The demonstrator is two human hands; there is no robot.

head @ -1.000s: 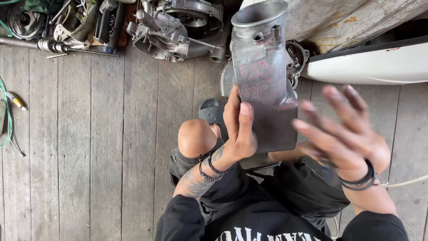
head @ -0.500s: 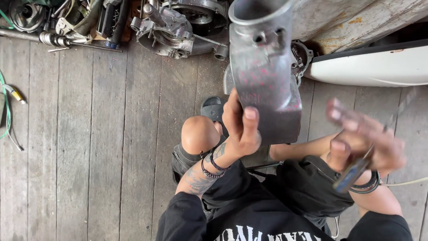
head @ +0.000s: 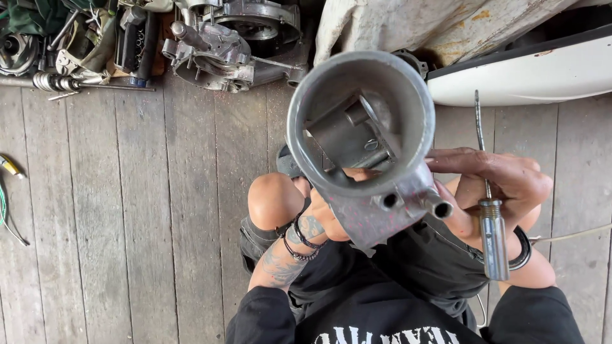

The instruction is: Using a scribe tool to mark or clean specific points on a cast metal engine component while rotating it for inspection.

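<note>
A grey metal tube-shaped housing (head: 376, 210) with reddish paint stains is tilted so its round open mouth faces the camera; a smaller metal part shows inside. My left hand (head: 328, 220) grips it from below and is mostly hidden behind it; black bands circle the tattooed wrist. My right hand (head: 503, 185) touches the housing's right side and holds a screwdriver (head: 492, 229) with a metal handle, its thin shaft pointing away from me. My bare knee (head: 274, 199) shows beneath.
Grey wooden floorboards (head: 127, 210) lie below. Engine parts (head: 236, 41) and tools (head: 70, 51) are piled along the far edge. A white curved panel (head: 529, 73) rests at the upper right. A green cable (head: 5, 210) lies at the left edge.
The housing has tipped from upright to mouth-toward-camera. My right hand, empty and spread a second ago, picked up the screwdriver and came against the housing.
</note>
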